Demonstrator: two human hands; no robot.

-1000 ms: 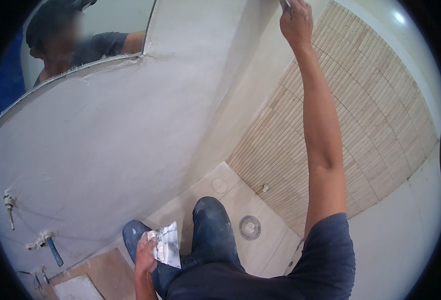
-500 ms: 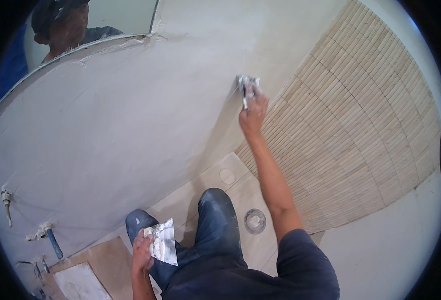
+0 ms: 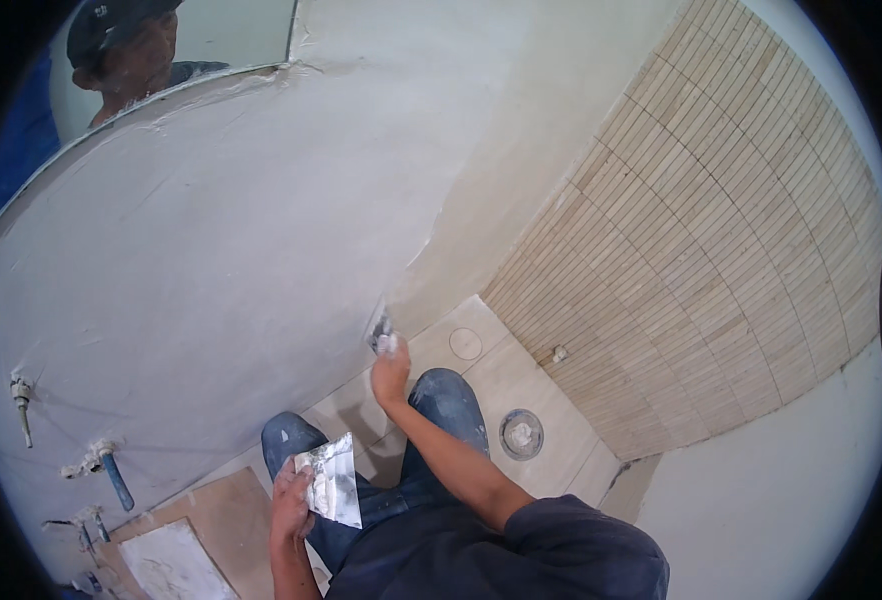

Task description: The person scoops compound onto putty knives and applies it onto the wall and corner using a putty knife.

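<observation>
My right hand [image 3: 391, 375] is closed round a putty knife [image 3: 379, 330], its blade against the lower part of the white-coated wall [image 3: 231, 230]. Above the blade, the edge of the wet white coat meets a beige strip of wall [image 3: 481, 210]. Down by my left knee, my left hand [image 3: 289, 500] grips a wide metal scraper blade [image 3: 333, 482] with white putty lying on it. The fingers of that hand are partly hidden behind the blade.
Ribbed beige tiles [image 3: 711, 220] cover the adjoining wall, with a small pipe outlet [image 3: 560, 354] low on it. A round drain [image 3: 521, 435] sits in the floor. Pipe fittings [image 3: 113, 475] stick out at left, above cardboard [image 3: 236, 510]. A mirror [image 3: 221, 35] reflects a capped person.
My right hand has swept the putty knife down and left along the wall, from high beside the tiles to near the floor. The left hand has barely moved.
</observation>
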